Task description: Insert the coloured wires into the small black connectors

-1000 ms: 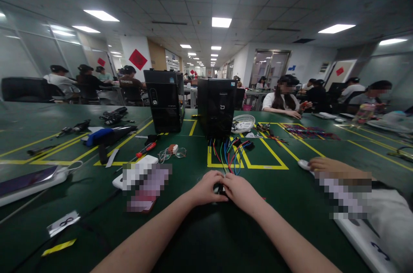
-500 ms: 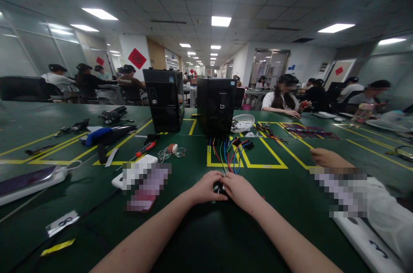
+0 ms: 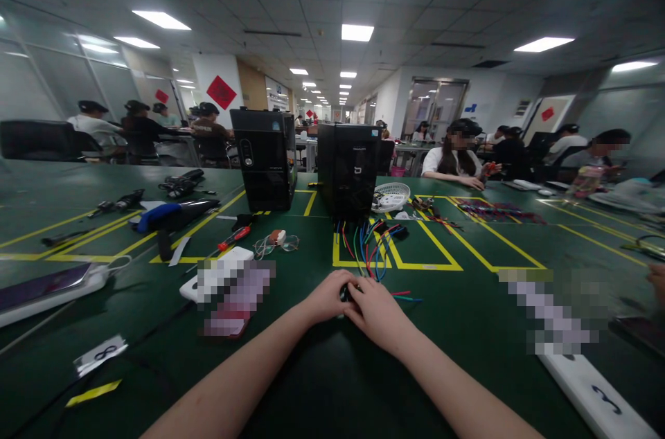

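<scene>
My left hand [image 3: 332, 297] and my right hand [image 3: 375, 311] meet in front of me, low over the green table, with fingers curled and fingertips together. Between them shows a small dark thing [image 3: 345, 292], mostly covered by the fingers, so its kind is not clear. A red and a blue wire end [image 3: 413, 298] stick out to the right past my right hand; whether they join the dark thing is hidden. Just beyond my hands lies a bunch of coloured wires [image 3: 371, 252] with black connectors, in front of a black computer tower [image 3: 348, 172].
A second black tower [image 3: 263, 162] stands to the left. Left of my hands are a red screwdriver [image 3: 233, 238], glasses [image 3: 276, 242], a white power strip [image 3: 215, 274] and a phone [image 3: 239, 304]. A white basket [image 3: 391, 197] and another power strip [image 3: 597, 390] lie right. A co-worker [image 3: 457, 158] sits across.
My right hand has turned slightly over the dark thing, and red and blue wire ends now show beside it. A neighbour's arm on the right has drawn back to the picture's edge.
</scene>
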Tool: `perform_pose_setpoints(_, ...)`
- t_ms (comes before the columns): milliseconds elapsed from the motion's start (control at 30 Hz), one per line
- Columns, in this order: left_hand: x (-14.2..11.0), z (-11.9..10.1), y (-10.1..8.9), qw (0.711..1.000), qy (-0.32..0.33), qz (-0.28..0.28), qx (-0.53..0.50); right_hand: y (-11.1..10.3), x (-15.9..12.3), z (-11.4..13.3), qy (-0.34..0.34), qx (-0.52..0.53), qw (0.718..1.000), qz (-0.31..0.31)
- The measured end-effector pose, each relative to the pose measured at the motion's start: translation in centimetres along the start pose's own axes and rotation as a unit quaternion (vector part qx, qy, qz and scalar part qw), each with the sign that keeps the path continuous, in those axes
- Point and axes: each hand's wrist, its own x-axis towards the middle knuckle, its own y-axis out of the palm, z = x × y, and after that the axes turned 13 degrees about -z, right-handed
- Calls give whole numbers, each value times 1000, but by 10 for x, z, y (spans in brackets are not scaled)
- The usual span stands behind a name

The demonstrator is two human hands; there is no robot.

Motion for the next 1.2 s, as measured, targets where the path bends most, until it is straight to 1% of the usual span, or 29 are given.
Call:
perform_pose_setpoints(100,1,4,-7,999,-4,-12,40,12,-1,-4,-2,29,999,-36)
perform_pose_setpoints(200,2,7,-17,997,2,8,75,17,0,-11,-6,40,998,-52)
perform_pose_setpoints(300,2,7,-22,996,11,39,82,18,2,-16,-8,39,998,-45)
perform_pose_setpoints(400,2,7,-23,996,10,46,81,19,2,-19,-8,40,999,-35)
perform_pose_setpoints(567,2,6,-19,996,1,22,92,23,3,-25,-3,44,997,-65)
perform_pose_setpoints(733,2,5,-18,995,-6,18,95,25,4,-31,16,63,996,-54)
perform_pose_setpoints(833,2,4,-18,995,-10,10,98,28,3,-33,24,85,994,-65)
perform_pose_setpoints(1000,2,5,-13,992,-39,-28,121,38,7,-37,27,120,988,-88)
perform_pose_setpoints(1200,2,12,-11,982,-78,-65,162,49,19,-40,7,96,991,-94)
